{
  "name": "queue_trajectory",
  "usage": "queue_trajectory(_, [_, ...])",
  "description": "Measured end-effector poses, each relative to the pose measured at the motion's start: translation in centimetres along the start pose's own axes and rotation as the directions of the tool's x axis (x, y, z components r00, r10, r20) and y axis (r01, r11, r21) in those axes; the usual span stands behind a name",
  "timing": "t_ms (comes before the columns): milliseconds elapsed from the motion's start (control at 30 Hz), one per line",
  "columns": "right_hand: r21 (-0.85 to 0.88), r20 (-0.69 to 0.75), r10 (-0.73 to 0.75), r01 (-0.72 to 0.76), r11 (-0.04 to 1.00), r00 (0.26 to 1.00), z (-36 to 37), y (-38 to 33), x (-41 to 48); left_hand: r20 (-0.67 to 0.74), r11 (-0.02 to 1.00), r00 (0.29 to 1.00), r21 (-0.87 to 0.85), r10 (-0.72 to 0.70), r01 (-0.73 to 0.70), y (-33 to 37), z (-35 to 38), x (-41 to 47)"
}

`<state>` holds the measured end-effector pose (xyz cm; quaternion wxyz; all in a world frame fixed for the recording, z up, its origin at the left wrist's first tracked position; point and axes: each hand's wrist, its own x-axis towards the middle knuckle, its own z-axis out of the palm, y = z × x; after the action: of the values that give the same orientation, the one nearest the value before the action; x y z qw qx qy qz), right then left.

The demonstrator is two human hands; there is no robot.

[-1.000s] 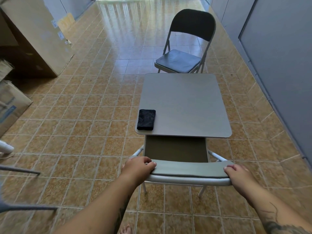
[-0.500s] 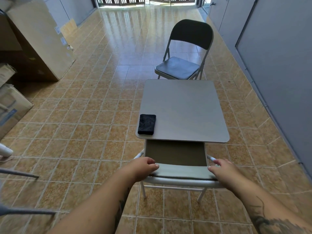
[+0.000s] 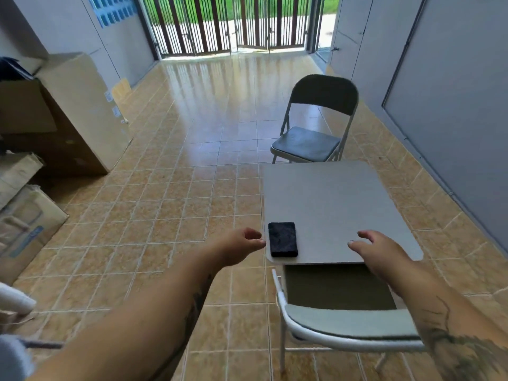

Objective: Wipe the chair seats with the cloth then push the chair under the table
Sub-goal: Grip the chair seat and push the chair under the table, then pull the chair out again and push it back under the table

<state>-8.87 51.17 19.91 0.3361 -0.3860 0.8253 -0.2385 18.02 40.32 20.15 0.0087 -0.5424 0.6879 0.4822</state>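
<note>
Both hands empty and loosely open, the left hand (image 3: 242, 247) hovers beside the folded black cloth (image 3: 282, 239) on the table (image 3: 330, 204), the near chair (image 3: 346, 323) tucked beneath (likely reaching for the cloth to wipe the far chair (image 3: 313, 127)); right hand (image 3: 376, 250) hovers over the tabletop

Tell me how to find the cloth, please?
Look at the small grey square table in the middle of the tiled floor. On its near left corner, by the left hand, lies the cloth: a folded black rectangle, the only thing on the tabletop.
</note>
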Motion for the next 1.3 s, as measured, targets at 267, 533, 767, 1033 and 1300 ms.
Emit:
queue_trajectory(267, [0.188,-0.085,0.089,-0.072,0.980,0.992,7.5,-11.3,-0.5,0.016,0.982,0.990,0.126,0.138,-0.139,-2.3,-15.9,2.3])
queue_trajectory(533, [0.158,-0.098,0.018,-0.002,0.987,0.995,9.6,-21.2,7.9,-0.034,0.976,0.980,0.104,0.195,-0.191,-3.1,-25.2,10.2])
queue_trajectory(767, [0.147,-0.118,-0.103,0.120,0.982,0.988,10.6,-32.8,18.6,-0.138,0.982,0.974,0.077,0.180,-0.171,-4.3,-35.5,17.6])
queue_trajectory(1033, [0.321,-0.229,-0.073,0.146,0.936,0.971,16.6,-44.5,29.3,-0.125,0.960,0.964,0.180,0.236,-0.212,-4.7,-51.2,28.3])
queue_trajectory(1300, [0.443,-0.317,0.125,0.030,0.896,0.940,19.7,-51.2,39.5,-0.003,0.805,0.892,0.432,0.451,-0.406,3.5,-63.4,41.3])
